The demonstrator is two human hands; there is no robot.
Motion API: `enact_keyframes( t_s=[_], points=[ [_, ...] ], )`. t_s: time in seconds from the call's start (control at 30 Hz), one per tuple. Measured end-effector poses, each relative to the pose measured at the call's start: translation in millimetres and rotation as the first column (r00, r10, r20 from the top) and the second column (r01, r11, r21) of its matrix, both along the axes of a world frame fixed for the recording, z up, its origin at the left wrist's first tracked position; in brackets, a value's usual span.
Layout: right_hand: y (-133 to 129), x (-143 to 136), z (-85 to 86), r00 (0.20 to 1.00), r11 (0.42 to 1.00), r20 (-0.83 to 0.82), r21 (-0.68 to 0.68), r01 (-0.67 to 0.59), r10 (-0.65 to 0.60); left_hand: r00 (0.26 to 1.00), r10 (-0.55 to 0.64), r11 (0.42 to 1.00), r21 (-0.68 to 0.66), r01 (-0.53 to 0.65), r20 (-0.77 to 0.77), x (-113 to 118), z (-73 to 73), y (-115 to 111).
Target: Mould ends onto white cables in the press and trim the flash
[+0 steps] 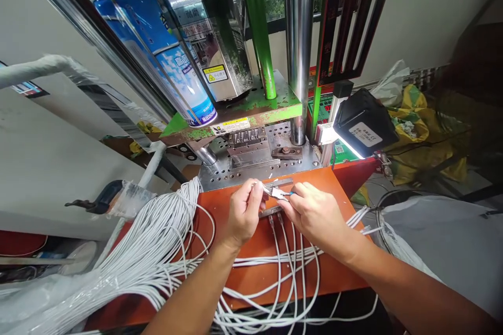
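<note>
Over the orange work surface (338, 188), my left hand (245, 210) pinches a small pale piece whose details are hard to make out. My right hand (313, 209) is closed on a thin blue-tipped tool, its point reaching toward a small whitish connector piece (277, 193) between the hands. Just below them lies a dark metal bar (270, 212) with white cables (276, 246) plugged in along its front. Another dark metal bar (282, 182) sits behind the fingers.
A large bundle of white cables (157, 235) covers the left side. Behind the surface stands a press with a perforated metal bed (251, 159). A blue spray can (157, 52) rests on its green plate (275, 107). A black lamp (365, 123) hangs at the right.
</note>
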State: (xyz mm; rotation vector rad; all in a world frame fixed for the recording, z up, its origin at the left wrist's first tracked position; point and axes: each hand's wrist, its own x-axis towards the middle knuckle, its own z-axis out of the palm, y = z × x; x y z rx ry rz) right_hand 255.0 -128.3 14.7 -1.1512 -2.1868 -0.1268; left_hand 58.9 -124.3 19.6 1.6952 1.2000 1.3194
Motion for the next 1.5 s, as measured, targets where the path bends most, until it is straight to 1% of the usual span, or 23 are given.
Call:
enact_keyframes(
  t_s=[0.1,0.2,0.27,0.33,0.37,0.43,0.5,0.53,0.6,0.67,0.73,0.77,0.87,0.93,1.03,1.2,1.4,1.5],
  points=[
    [-2.5,1.7,-1.4,0.995,0.994,-0.085,-0.098,-0.05,0.042,0.999,-0.035,0.999,-0.012,0.035,0.003,-1.7,1.8,0.7],
    [-3.9,2.7,0.1,0.973,0.949,-0.203,-0.271,-0.163,0.109,0.991,-0.123,0.991,-0.037,0.126,0.057,-4.6,1.7,2.8],
    [-3.6,2.6,2.6,0.946,0.902,-0.289,-0.353,-0.249,0.148,0.976,-0.174,0.981,-0.065,0.184,0.131,-6.2,1.2,4.9],
    [-1.4,3.1,5.6,0.915,0.856,-0.372,-0.413,-0.312,0.154,0.951,-0.208,0.967,-0.1,0.235,0.227,-6.7,1.0,7.4],
    [0.3,4.0,7.0,0.903,0.842,-0.407,-0.431,-0.324,0.139,0.934,-0.219,0.96,-0.112,0.258,0.281,-6.5,1.3,8.6],
    [4.3,7.5,9.2,0.886,0.843,-0.454,-0.438,-0.313,0.093,0.895,-0.222,0.95,-0.122,0.288,0.387,-5.2,2.4,10.6],
    [7.3,13.1,10.4,0.894,0.887,-0.443,-0.388,-0.251,0.059,0.853,-0.21,0.942,-0.136,0.308,0.477,-2.8,4.0,11.6],
    [7.9,16.2,10.8,0.914,0.918,-0.402,-0.341,-0.205,0.055,0.829,-0.205,0.933,-0.154,0.327,0.52,-1.3,4.8,11.4],
    [7.0,22.3,12.1,0.963,0.967,-0.264,-0.227,-0.117,0.055,0.774,-0.191,0.899,-0.209,0.386,0.604,2.2,6.2,9.9],
    [4.4,27.7,15.0,0.992,0.992,-0.115,-0.104,-0.067,0.054,0.721,-0.169,0.851,-0.269,0.451,0.673,5.5,7.4,7.2],
    [2.8,32.5,19.8,0.997,0.997,-0.025,-0.023,-0.072,0.071,0.695,-0.142,0.814,-0.316,0.487,0.705,8.2,8.7,4.1],
    [2.9,34.7,22.5,0.997,0.997,0.005,0.011,-0.082,0.082,0.689,-0.132,0.804,-0.33,0.494,0.712,9.2,9.3,2.6],
    [5.6,39.8,28.4,0.989,0.988,0.082,0.087,-0.126,0.119,0.674,-0.116,0.795,-0.339,0.504,0.729,11.7,10.7,-1.2],
    [7.7,40.7,28.4,0.982,0.981,0.135,0.12,-0.15,0.134,0.667,-0.099,0.782,-0.357,0.511,0.738,13.5,10.9,-3.1],
    [8.8,38.3,23.5,0.971,0.976,0.196,0.138,-0.168,0.139,0.682,-0.075,0.766,-0.396,0.506,0.727,16.5,9.7,-5.0],
    [8.6,34.9,16.7,0.971,0.982,0.212,0.128,-0.142,0.112,0.708,-0.061,0.793,-0.396,0.463,0.704,20.7,5.7,-5.3],
    [11.5,39.6,14.6,0.959,0.972,0.25,0.157,-0.175,0.132,0.724,-0.019,0.805,-0.419,0.421,0.69,23.7,3.6,-6.1],
    [11.8,39.5,14.2,0.962,0.973,0.247,0.169,-0.159,0.114,0.732,-0.006,0.812,-0.424,0.402,0.681,25.4,2.7,-7.8]
  ],
)
